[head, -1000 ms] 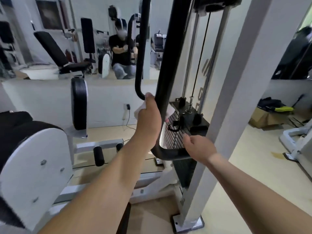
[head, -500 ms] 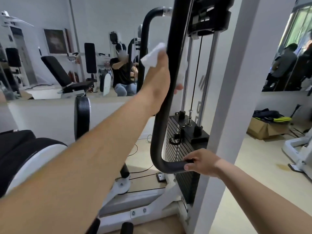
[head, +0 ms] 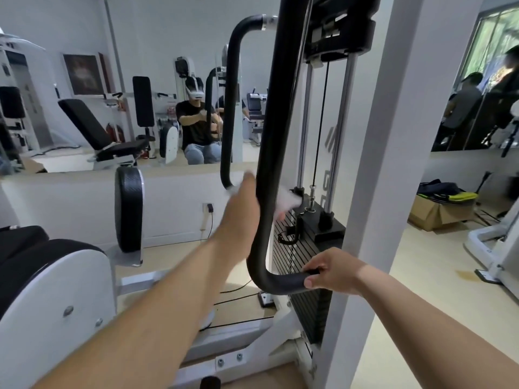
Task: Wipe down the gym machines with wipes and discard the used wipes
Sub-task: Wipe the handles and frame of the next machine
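Observation:
A thick black curved bar (head: 276, 136) of a white weight machine rises in front of me and bends into a short handle at its foot. My left hand (head: 243, 211) wraps a white wipe (head: 289, 200) round the bar at mid-height; the wipe is blurred and pokes out on both sides of the bar. My right hand (head: 331, 272) grips the bar's lower end. Behind the bar is the black weight stack (head: 304, 248) with two chrome guide rods (head: 304, 122).
A white frame post (head: 376, 175) stands right of the stack. A second black handle (head: 231, 102) hangs behind the bar. A black-and-white padded seat (head: 50, 290) is at my left. A wall mirror (head: 134, 80) reflects me. A cardboard box (head: 441, 209) sits on the floor at right.
My left hand slid the wipe up the bar to its top, then back down to mid-height. My right hand kept its hold on the bar's lower end.

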### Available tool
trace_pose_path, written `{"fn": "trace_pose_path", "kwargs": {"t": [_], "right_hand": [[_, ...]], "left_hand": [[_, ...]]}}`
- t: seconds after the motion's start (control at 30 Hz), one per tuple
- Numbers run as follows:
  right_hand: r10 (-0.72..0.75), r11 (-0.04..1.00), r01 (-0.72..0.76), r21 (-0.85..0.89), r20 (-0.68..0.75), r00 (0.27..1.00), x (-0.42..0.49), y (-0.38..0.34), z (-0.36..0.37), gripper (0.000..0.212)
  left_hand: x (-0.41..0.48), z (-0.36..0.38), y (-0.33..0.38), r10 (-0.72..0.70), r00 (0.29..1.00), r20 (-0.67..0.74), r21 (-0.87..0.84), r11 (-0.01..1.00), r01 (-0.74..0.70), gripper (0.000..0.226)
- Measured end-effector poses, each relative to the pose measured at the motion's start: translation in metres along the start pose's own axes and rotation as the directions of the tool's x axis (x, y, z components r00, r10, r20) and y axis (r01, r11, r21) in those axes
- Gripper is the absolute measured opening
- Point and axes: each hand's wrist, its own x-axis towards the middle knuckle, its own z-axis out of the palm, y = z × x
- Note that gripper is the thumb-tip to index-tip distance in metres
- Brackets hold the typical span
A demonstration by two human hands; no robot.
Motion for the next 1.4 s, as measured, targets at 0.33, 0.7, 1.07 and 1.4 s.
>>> {"fn": "trace_pose_path", "kwargs": {"t": [0.33,0.7,1.07,1.4], "right_hand": [[-0.027,1.0,0.027,-0.008,0.017,0.999,0.001,0.0,0.0,0.023],[-0.025,1.0,0.025,0.006,0.025,0.999,-0.001,-0.003,0.0,0.024],[-0.012,0.999,0.01,-0.043,-0.039,0.999,-0.013,-0.005,0.011,0.037],[0.15,0.939,0.171,0.299,-0.802,0.579,-0.076,-0.007,-0.013,0.042]], "left_hand": [[-0.037,0.001,-0.08,-0.129,0.969,-0.211,-0.032,0.992,0.125,0.061],[0.015,0.019,0.057,0.074,0.993,-0.093,0.015,0.997,-0.073,0.076],[-0.097,0.004,-0.093,-0.261,0.901,-0.346,0.173,0.926,0.335,0.047],[-0.029,-0.032,0.017,0.61,0.792,-0.029,0.873,0.402,-0.277,0.043]]}}
